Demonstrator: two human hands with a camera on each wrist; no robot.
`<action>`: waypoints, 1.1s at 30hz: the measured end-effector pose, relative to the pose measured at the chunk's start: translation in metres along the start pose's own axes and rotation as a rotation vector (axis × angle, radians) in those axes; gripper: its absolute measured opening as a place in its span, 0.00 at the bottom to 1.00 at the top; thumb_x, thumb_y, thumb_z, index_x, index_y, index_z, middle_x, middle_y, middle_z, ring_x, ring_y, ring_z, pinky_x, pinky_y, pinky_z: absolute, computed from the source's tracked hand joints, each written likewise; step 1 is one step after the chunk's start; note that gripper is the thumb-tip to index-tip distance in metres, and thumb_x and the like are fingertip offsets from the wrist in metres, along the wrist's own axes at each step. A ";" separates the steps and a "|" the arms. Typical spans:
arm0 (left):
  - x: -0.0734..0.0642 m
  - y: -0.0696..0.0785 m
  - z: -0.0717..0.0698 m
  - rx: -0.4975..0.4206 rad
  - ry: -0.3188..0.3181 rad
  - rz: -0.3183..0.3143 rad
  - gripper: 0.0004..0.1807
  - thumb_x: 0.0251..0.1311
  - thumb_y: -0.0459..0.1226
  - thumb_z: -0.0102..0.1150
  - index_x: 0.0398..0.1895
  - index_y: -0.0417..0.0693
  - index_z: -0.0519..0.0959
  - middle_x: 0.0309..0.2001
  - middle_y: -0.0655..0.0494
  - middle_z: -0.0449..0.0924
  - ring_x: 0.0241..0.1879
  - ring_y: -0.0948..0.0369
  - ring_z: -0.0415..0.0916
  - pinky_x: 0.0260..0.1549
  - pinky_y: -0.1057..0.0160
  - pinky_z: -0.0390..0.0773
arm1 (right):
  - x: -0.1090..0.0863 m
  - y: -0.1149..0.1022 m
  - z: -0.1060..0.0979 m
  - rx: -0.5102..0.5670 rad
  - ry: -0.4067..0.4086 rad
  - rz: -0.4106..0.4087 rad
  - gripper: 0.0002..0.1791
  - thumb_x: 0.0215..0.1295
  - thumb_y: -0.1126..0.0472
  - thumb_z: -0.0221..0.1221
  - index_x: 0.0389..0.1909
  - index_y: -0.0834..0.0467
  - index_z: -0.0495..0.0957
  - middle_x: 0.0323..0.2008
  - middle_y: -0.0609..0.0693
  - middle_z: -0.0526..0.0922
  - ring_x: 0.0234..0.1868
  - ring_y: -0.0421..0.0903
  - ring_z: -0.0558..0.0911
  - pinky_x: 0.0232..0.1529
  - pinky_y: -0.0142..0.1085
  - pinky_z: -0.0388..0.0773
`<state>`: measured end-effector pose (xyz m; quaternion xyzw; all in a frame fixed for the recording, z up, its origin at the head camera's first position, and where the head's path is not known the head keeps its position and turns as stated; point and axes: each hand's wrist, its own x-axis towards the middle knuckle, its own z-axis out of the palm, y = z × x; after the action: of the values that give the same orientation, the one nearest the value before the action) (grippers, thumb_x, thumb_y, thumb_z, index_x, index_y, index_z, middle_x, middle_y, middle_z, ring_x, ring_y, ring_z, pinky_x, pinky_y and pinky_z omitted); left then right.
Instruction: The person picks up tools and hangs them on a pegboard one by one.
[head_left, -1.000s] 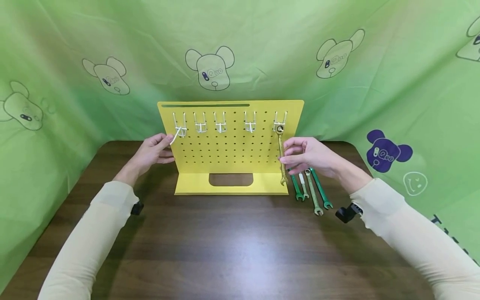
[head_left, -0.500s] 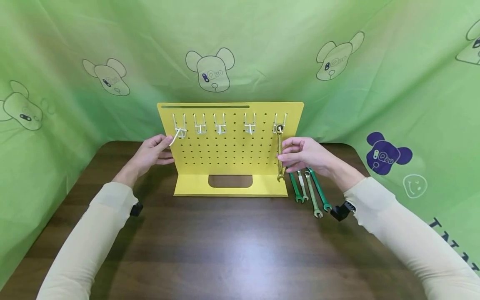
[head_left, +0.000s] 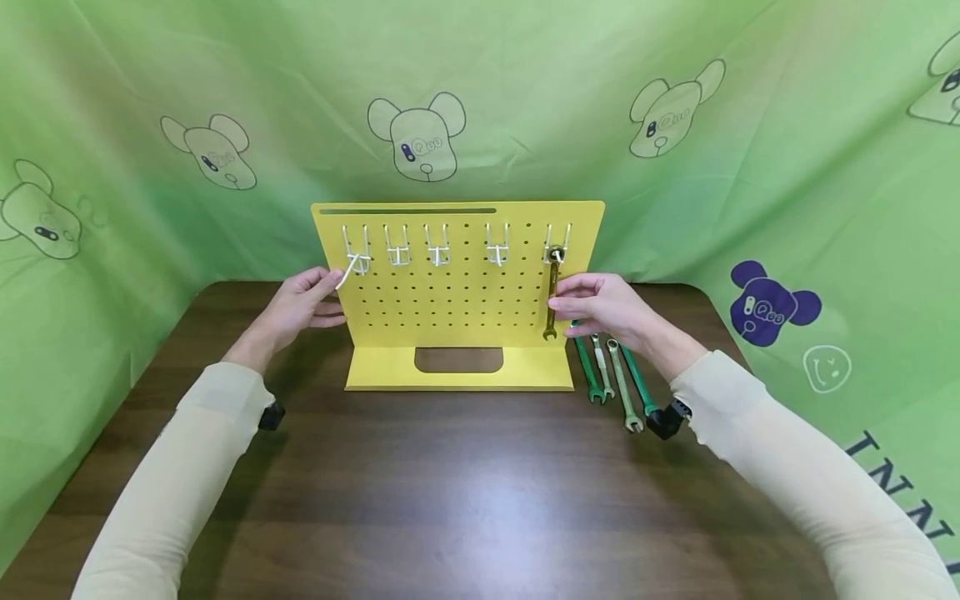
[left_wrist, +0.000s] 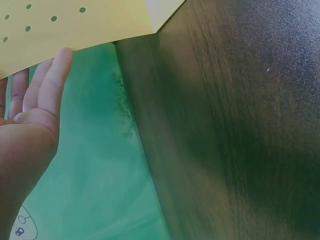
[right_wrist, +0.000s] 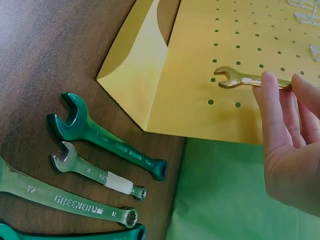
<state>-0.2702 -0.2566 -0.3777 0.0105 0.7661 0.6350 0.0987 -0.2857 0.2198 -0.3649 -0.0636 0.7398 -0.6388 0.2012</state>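
Note:
A gold-coloured combination wrench hangs nearly upright against the yellow pegboard, its ring end around the rightmost white hook. My right hand pinches the wrench's shank between thumb and fingers; in the right wrist view its open jaw end points away from the palm, close over the board. At the board's left edge, my left hand holds on, thumb by the front face and fingers reaching behind it. In the left wrist view the left fingers meet that edge.
Several more white hooks line the board's upper part. To the right of its base, several green wrenches lie side by side on the wooden table, among them a dark green wrench and a small white-banded wrench. A green cloth hangs behind.
My right hand has moved slightly left and inward with the gold wrench, whose ring has slid farther back along the hook and whose lower end has come nearer the board. The left hand stays put.

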 end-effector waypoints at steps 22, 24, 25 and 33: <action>0.000 -0.003 0.000 -0.044 0.006 0.017 0.22 0.72 0.54 0.55 0.45 0.43 0.75 0.48 0.48 0.75 0.43 0.57 0.86 0.51 0.54 0.85 | -0.002 -0.003 0.003 -0.046 0.046 0.040 0.25 0.68 0.59 0.68 0.60 0.69 0.75 0.52 0.58 0.85 0.51 0.56 0.86 0.50 0.50 0.86; 0.000 -0.003 0.000 -0.049 0.012 0.018 0.21 0.72 0.54 0.55 0.44 0.43 0.75 0.47 0.48 0.76 0.43 0.56 0.86 0.51 0.53 0.85 | -0.004 -0.003 0.002 -0.085 0.030 0.030 0.26 0.70 0.59 0.66 0.62 0.69 0.74 0.56 0.61 0.83 0.54 0.58 0.84 0.52 0.50 0.85; 0.000 -0.003 0.001 -0.051 0.014 0.020 0.21 0.72 0.54 0.55 0.44 0.43 0.75 0.47 0.49 0.76 0.43 0.56 0.86 0.52 0.52 0.85 | -0.005 -0.003 0.001 -0.102 0.020 0.023 0.27 0.71 0.59 0.65 0.63 0.69 0.73 0.58 0.63 0.82 0.55 0.59 0.83 0.53 0.51 0.85; -0.001 0.000 0.000 -0.018 0.011 0.021 0.25 0.72 0.55 0.55 0.46 0.40 0.73 0.49 0.46 0.77 0.44 0.56 0.86 0.53 0.51 0.84 | -0.018 -0.002 -0.010 -0.125 0.002 0.010 0.27 0.71 0.59 0.65 0.65 0.68 0.73 0.61 0.65 0.78 0.58 0.61 0.81 0.53 0.51 0.84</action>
<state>-0.2695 -0.2567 -0.3775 0.0141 0.7608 0.6428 0.0878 -0.2737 0.2350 -0.3580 -0.0714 0.7788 -0.5905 0.1994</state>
